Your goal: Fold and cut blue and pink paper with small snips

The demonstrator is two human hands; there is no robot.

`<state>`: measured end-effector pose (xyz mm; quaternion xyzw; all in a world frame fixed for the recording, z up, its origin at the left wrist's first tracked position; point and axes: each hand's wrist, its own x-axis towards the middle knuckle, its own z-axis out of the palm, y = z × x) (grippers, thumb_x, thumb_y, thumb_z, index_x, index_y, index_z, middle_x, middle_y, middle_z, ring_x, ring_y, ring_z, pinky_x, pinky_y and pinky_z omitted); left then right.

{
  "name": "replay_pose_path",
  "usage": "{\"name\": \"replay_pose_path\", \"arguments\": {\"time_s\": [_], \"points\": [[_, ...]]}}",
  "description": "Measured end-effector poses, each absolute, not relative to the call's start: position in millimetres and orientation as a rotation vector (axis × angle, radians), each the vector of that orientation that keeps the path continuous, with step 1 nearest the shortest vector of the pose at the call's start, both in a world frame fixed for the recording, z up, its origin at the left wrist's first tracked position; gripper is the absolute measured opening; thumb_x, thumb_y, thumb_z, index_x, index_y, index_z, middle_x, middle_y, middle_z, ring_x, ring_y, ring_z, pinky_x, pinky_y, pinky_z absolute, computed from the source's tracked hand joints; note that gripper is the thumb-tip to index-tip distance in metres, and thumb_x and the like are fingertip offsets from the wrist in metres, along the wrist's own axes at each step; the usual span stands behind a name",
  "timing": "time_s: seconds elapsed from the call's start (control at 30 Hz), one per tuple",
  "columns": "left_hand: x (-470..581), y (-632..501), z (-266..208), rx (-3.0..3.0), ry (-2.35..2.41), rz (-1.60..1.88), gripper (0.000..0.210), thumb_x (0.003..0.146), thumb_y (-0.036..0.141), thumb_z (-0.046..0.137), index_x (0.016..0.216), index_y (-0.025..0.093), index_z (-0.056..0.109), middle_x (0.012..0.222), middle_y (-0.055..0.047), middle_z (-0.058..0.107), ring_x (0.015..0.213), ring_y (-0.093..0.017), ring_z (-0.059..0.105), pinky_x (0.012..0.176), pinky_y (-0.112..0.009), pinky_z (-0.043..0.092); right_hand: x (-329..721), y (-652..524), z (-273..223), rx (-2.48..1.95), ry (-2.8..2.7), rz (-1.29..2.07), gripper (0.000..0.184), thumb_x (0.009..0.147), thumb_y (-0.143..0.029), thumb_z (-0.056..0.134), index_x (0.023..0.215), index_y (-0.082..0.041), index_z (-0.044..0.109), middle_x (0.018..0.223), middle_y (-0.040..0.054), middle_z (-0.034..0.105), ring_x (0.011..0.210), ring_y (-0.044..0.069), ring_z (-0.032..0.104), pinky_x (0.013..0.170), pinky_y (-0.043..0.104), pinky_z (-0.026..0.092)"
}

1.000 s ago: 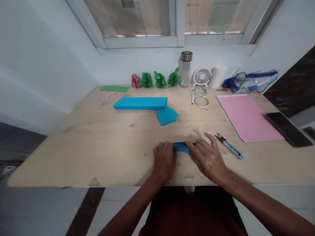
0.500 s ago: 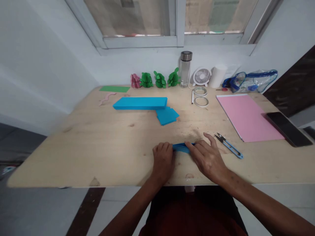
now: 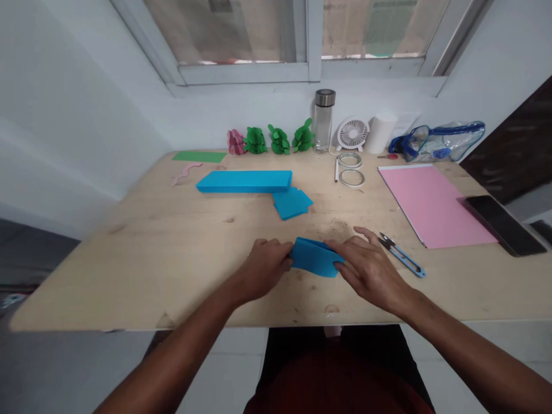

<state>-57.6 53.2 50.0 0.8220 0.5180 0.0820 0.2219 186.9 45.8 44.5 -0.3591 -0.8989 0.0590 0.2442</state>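
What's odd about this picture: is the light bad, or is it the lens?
Head view: light is soft and dim, with faint shadows and no strong glare on the phone; the window frame splays toward the top, probably lens and tilt; the blue paper reads clearly, but small things in the bag are too soft to make out.

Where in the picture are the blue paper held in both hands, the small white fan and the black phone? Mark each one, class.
Held blue paper [image 3: 314,259]: head view, middle of its near face.
White fan [image 3: 353,133]: head view, centre of its round front.
Black phone [image 3: 504,225]: head view, middle of its upper face.
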Motion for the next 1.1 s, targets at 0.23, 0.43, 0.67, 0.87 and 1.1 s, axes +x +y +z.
{"name": "replay_pose_path", "arguments": {"time_s": [0.23, 0.43, 0.67, 0.87, 1.1], "points": [[-65, 69, 54, 2.251, 1.284, 0.191, 0.016, 0.082, 0.016, 0.043, 0.080, 0.022, 0.057, 0.075, 0.001, 0.064, 0.071, -0.017, 0.058, 0.069, -0.027, 0.037, 184, 45, 39, -0.998, -2.364, 0.374, 0.041, 0.088, -0.015, 0.048, 0.129, -0.022, 0.049, 0.085, 0.0021, 0.068, 0.080, 0.019, 0.061, 0.099, 0.049, 0.034], [-57, 48, 49, 2.482, 1.584, 0.344, 0.018, 0.087, 0.015, 0.038, 0.075, 0.020, 0.051, 0.068, -0.002, 0.057, 0.070, -0.020, 0.053, 0.074, -0.035, 0.034, 186, 42, 33, -0.922, -2.249, 0.246, 0.050, 0.088, -0.014, 0.048, 0.136, -0.024, 0.041, 0.099, 0.0041, 0.070, 0.091, 0.019, 0.062, 0.099, 0.049, 0.036], [-50, 33, 42, 2.704, 1.600, 0.597, 0.023, 0.091, 0.014, 0.035, 0.080, 0.019, 0.055, 0.069, -0.003, 0.060, 0.073, -0.021, 0.053, 0.077, -0.039, 0.032, 185, 35, 37, -0.925, -2.084, 0.258, 0.056, 0.088, -0.013, 0.047, 0.140, -0.024, 0.034, 0.101, 0.0054, 0.070, 0.104, 0.023, 0.060, 0.101, 0.053, 0.034], [-51, 29, 39, 2.805, 1.647, 0.574, 0.025, 0.088, 0.006, 0.036, 0.080, 0.018, 0.056, 0.069, -0.003, 0.061, 0.074, -0.021, 0.054, 0.080, -0.040, 0.033, 194, 33, 38, -1.041, -1.924, 0.294, 0.051, 0.087, -0.015, 0.048, 0.136, -0.024, 0.039, 0.101, 0.0055, 0.070, 0.106, 0.023, 0.059, 0.100, 0.052, 0.037], [-54, 27, 38, 2.804, 1.694, 0.603, 0.026, 0.088, 0.006, 0.036, 0.082, 0.018, 0.059, 0.073, -0.005, 0.064, 0.078, -0.022, 0.056, 0.082, -0.042, 0.032, 263, 38, 16, -1.486, -2.012, -0.009, 0.029, 0.089, -0.029, 0.048, 0.114, -0.020, 0.059, 0.104, 0.0103, 0.067, 0.095, 0.026, 0.061, 0.080, 0.043, 0.049]]}}
